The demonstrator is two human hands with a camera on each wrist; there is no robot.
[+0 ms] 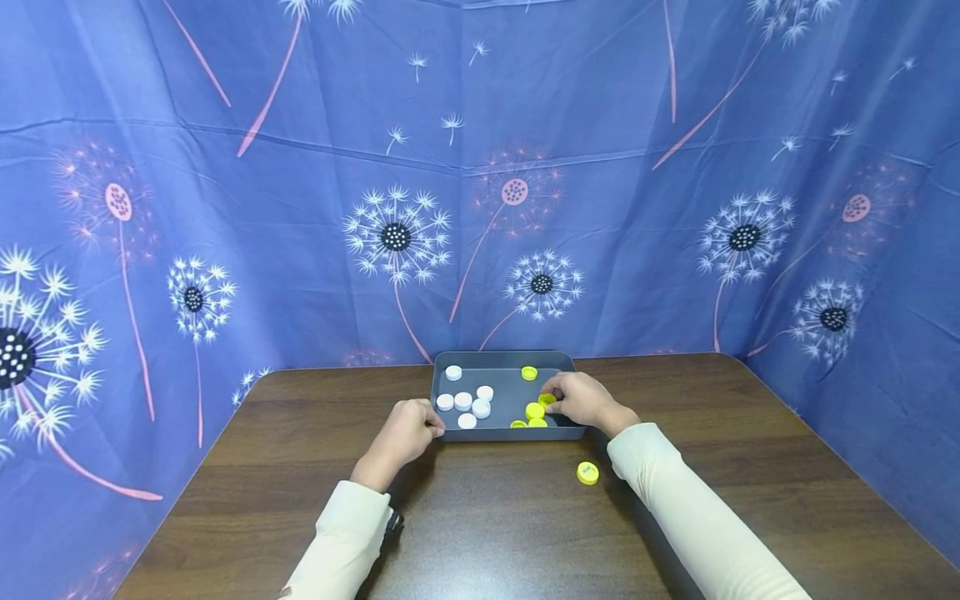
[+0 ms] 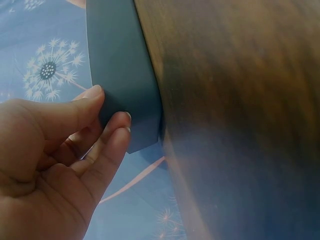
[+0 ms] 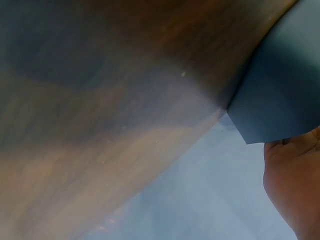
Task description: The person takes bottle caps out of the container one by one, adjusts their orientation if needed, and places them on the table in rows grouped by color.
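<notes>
Left hand (image 1: 405, 429) pinches the tray (image 1: 495, 435) corner — presumably steadying it — while right hand (image 1: 583, 397) pinches a yellow cap (image 1: 547, 400) (white caps (image 1: 462, 401) sit apart).

Wood-grain table (image 1: 487, 517); blue curtain (image 1: 600, 92) behind (white, pink dandelions (image 1: 395, 237) printed).

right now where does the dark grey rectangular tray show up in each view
Head: tray, below centre, slightly right.
Left wrist: tray, upper part, left of centre.
Right wrist: tray, upper right, cut by the edge.
Shared landmark: brown wood-grain tabletop.
</notes>
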